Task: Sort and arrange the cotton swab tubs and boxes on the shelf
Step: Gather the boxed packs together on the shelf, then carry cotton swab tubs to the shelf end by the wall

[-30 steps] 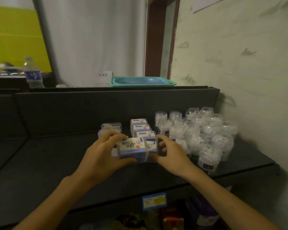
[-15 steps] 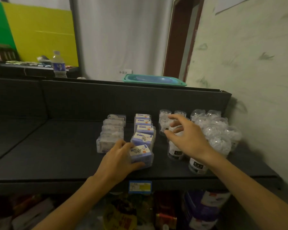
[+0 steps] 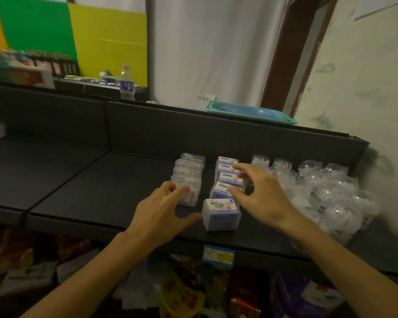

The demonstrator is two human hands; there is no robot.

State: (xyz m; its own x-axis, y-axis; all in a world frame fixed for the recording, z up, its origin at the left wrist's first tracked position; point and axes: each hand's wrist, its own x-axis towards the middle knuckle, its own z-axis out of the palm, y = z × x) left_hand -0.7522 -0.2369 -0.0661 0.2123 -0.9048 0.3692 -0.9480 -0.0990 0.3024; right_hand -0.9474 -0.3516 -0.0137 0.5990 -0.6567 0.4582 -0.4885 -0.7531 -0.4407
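You stand facing a dark shelf (image 3: 101, 191) that runs left to right in front of you. Everything below is placed relative to the row of purple-and-white boxes (image 3: 226, 177) at its middle, whose long axis runs from the shelf's front edge straight back to the rear wall.

To the right of that row sits a crowded cluster of clear round tubs (image 3: 326, 193), some blurred. To the left of the row, a gap apart, stands a parallel row of clear plastic boxes (image 3: 189, 177).

The front box (image 3: 221, 214) of the middle row sits nearest the shelf edge, slightly askew from the boxes behind it. It lies between your two hands.

Your right hand (image 3: 262, 196) hovers over the middle row from the right, fingers spread and loosely bent, fingertips at the second and third boxes; it grasps nothing.

Your left hand (image 3: 161, 212) lies to the left of the front box, relaxed and holding nothing; its thumb reaches toward that box's left side, its fingers touch the nearest clear box. It looks the nearer hand for straightening the front box.
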